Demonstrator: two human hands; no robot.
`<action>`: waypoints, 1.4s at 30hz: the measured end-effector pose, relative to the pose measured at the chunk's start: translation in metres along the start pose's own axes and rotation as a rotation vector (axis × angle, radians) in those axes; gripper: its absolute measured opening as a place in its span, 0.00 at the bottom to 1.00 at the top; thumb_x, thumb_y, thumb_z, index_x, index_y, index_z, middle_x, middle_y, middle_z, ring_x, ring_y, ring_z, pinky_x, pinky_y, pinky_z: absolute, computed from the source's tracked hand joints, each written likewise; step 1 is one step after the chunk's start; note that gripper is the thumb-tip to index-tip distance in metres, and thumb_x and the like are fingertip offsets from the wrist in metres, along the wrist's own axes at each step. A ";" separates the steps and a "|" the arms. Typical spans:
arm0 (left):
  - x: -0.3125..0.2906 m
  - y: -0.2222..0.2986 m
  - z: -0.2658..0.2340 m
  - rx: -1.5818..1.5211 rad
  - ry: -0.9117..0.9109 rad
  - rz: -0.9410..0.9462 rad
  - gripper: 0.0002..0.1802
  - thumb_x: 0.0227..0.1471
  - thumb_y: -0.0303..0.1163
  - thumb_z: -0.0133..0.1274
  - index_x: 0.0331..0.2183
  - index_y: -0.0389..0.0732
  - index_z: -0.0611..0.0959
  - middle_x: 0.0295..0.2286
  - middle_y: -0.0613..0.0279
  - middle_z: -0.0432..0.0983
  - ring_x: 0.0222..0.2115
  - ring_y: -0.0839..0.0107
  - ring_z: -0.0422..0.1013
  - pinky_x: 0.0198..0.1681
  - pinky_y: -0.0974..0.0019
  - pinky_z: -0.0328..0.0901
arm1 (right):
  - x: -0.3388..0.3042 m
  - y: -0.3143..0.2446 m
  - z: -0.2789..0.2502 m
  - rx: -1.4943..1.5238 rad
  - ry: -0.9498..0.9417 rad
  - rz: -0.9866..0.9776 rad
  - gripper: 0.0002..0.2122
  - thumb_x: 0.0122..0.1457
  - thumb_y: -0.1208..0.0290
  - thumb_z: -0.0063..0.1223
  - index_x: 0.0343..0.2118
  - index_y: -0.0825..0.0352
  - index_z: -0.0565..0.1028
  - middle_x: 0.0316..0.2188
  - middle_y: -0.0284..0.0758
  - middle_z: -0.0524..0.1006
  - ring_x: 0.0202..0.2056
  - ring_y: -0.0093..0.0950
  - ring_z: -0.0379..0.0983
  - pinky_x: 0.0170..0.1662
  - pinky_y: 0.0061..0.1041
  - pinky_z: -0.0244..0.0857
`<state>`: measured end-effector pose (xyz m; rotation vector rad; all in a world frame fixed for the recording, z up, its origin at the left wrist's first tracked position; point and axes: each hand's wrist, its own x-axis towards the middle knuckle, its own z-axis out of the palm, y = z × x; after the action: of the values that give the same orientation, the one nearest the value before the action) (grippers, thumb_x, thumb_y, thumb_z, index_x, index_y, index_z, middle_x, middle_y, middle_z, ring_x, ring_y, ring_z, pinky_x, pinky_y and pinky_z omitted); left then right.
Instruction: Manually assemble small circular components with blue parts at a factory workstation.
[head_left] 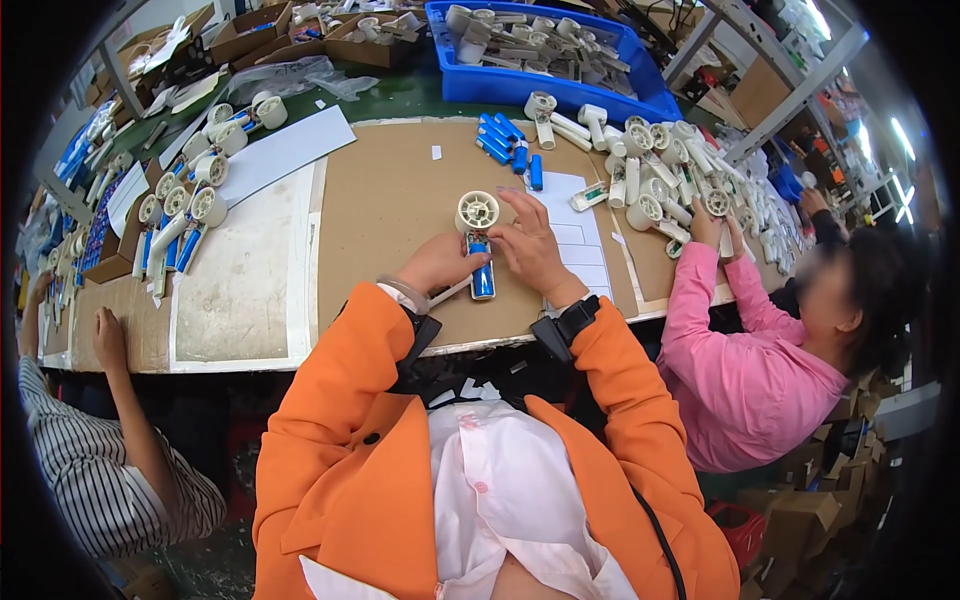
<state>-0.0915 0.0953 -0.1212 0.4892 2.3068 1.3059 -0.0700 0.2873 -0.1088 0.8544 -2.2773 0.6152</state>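
Left hand (440,262) clamps white-blue handheld fan (479,240) | right hand (532,247) grips it alongside

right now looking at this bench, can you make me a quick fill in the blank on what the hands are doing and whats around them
1. Both hands, left hand and right hand, rest on one small white handheld fan with a ____ handle.
2. The bin of white parts at the back is ____.
3. The co-worker on the person's right wears a ____ top.

Missing words: blue; blue; pink
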 end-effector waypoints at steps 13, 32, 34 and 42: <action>-0.005 0.006 -0.004 -0.003 -0.027 0.006 0.21 0.51 0.45 0.55 0.31 0.33 0.77 0.22 0.55 0.76 0.19 0.65 0.74 0.27 0.63 0.68 | 0.002 0.001 0.002 0.018 -0.031 -0.010 0.07 0.46 0.79 0.60 0.29 0.63 0.75 0.55 0.36 0.66 0.57 0.39 0.58 0.57 0.34 0.58; 0.002 -0.003 -0.002 0.082 0.012 0.013 0.24 0.47 0.50 0.56 0.29 0.35 0.79 0.25 0.51 0.76 0.28 0.58 0.74 0.34 0.60 0.66 | -0.004 -0.005 0.006 -0.094 -0.056 -0.085 0.08 0.46 0.81 0.55 0.31 0.65 0.73 0.50 0.38 0.70 0.53 0.40 0.64 0.54 0.34 0.60; 0.003 -0.005 -0.001 0.084 0.009 0.001 0.24 0.47 0.50 0.56 0.29 0.35 0.79 0.25 0.51 0.76 0.27 0.58 0.74 0.34 0.60 0.66 | -0.004 -0.005 0.004 -0.106 -0.055 -0.093 0.08 0.47 0.81 0.55 0.31 0.66 0.73 0.50 0.38 0.70 0.53 0.39 0.64 0.54 0.34 0.61; 0.007 -0.013 0.004 0.010 0.046 0.002 0.25 0.45 0.53 0.55 0.26 0.36 0.79 0.23 0.51 0.76 0.25 0.58 0.73 0.32 0.59 0.66 | -0.012 -0.006 -0.022 0.001 -0.001 0.066 0.11 0.50 0.80 0.53 0.38 0.68 0.74 0.47 0.40 0.72 0.49 0.41 0.68 0.52 0.33 0.61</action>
<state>-0.0957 0.0957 -0.1354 0.4690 2.3521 1.3204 -0.0506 0.3015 -0.1005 0.7826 -2.3139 0.6452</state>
